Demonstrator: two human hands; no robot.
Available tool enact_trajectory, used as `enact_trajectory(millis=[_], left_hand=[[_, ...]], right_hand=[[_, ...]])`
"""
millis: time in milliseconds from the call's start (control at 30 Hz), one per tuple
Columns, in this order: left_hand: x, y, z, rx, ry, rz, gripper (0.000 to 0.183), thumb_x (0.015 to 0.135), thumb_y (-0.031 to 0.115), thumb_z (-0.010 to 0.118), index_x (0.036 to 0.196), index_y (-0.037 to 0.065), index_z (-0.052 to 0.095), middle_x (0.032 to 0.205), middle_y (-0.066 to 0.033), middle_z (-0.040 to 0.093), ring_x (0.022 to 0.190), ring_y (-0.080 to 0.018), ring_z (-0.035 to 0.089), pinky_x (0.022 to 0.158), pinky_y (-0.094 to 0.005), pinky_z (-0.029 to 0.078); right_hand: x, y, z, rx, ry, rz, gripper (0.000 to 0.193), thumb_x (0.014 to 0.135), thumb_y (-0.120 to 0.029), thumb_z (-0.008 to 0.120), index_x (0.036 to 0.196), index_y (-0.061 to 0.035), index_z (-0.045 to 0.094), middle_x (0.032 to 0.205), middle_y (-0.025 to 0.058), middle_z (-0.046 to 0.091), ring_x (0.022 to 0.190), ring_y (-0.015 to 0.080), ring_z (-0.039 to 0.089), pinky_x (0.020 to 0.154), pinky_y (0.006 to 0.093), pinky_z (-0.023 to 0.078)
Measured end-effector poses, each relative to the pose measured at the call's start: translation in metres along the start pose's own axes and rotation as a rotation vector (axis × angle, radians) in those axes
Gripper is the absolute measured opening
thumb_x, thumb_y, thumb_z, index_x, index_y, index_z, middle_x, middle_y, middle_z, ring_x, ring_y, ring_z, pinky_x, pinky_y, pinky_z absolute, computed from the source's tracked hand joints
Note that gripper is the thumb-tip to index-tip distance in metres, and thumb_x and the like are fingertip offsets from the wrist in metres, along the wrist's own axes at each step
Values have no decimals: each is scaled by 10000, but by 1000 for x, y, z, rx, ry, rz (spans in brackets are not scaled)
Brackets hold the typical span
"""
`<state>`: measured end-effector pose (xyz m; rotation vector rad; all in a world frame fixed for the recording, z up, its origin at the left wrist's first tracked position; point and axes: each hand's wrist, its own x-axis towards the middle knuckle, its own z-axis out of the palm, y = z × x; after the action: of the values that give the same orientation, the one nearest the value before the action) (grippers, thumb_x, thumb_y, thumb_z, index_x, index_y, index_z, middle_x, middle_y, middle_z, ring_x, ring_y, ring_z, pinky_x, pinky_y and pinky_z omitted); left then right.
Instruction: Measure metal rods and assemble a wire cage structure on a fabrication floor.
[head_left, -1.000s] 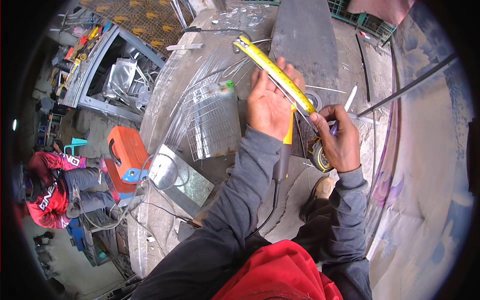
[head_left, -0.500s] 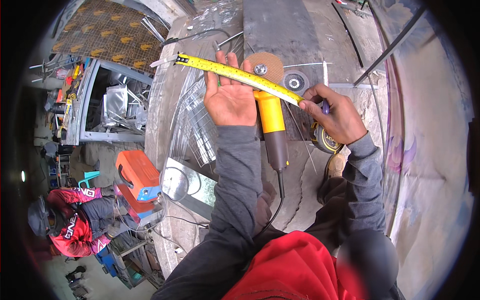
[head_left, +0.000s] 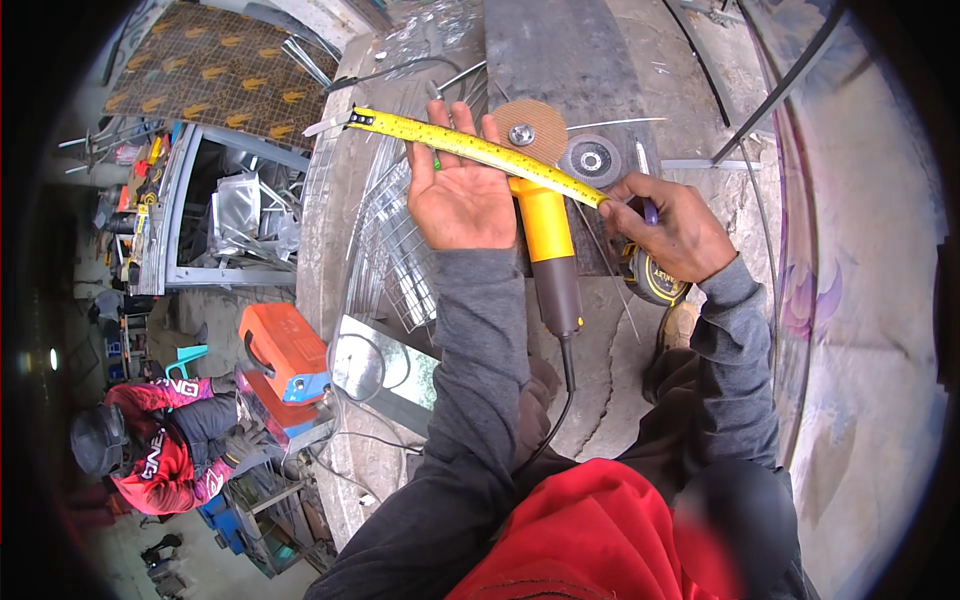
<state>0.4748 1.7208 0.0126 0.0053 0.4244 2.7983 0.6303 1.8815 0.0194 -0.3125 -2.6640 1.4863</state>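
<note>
Far left, below bench level: co-worker in red-and-black jacket (head_left: 150, 455) crouched on the floor, well apart from the work. Orange machine case (head_left: 283, 352) parked just beside the bench edge, cable trailing off it, likely kept within reach.

On the bench (head_left: 335, 225): wire mesh panel (head_left: 395, 250) lying flat, partly under the left forearm.

Left hand (head_left: 462, 195) open, palm up, fingers spread, propping the yellow tape blade (head_left: 470, 145) from below. Looks placed that way to stop the extended blade sagging and keep it straight. Blade hook end (head_left: 352, 120) out past the fingertips toward upper left, over the bench edge; not clear whether hooked on anything.

Under the blade: angle grinder (head_left: 548, 240), yellow body, dark grip, lying on the bench with sanding disc (head_left: 530, 130) face up and cord running back toward the person. Untouched by either hand; blade crosses over its neck. 1 spare flap disc (head_left: 590, 160) just beside it on the grey steel plate (head_left: 560, 50).

Right hand (head_left: 670, 225) closed around the tape measure case (head_left: 655, 280), thumb and fingers pinching the blade where it leaves the case, apparently holding the extension in place. Case held low, near the bench surface.

Far right: thin rods (head_left: 775, 100) slanting across a pale painted sheet (head_left: 860, 300).
</note>
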Motion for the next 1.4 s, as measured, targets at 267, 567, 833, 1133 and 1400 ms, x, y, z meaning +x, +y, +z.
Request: enact_trajectory(millis=[267,567,833,1133,1400], left_hand=[[-3,1,5,70,-64,35,363,1041,328,426,1336,117,434,1340,-108,532,1240,-280,508,1060,-501,422],[-10,-3,13,621,-217,-91,356,1006,157,501,1334,30,444,1242,-200,584,1156,-286,587,978,-441,518],[-16,0,16,1058,-292,-315,321,953,216,644,1110,-54,571,1001,-165,671,813,-231,722,688,-279,619],[-16,-3,17,1036,-299,-207,316,946,220,656,1060,-64,578,954,-195,680,787,-245,727,656,-277,622],[-12,2,13,1160,-237,-92,349,946,221,656,1050,-100,569,902,-193,679,785,-249,721,691,-301,614]], right_hand=[[-1,1,1,34,65,-9,177,929,-196,620,942,-24,656,738,105,671,672,202,662,652,341,521],[-3,4,-6,85,125,-61,166,933,-173,624,936,-8,637,749,97,677,690,168,654,656,315,514],[-5,7,-15,135,118,-82,155,942,-154,620,950,0,640,756,81,675,697,142,636,661,309,510],[-4,5,-19,75,141,-69,156,928,-154,653,970,-6,629,765,64,667,715,128,633,670,298,512],[14,32,5,-171,285,-212,320,862,-326,730,933,-46,591,735,142,641,662,329,641,619,397,507]])
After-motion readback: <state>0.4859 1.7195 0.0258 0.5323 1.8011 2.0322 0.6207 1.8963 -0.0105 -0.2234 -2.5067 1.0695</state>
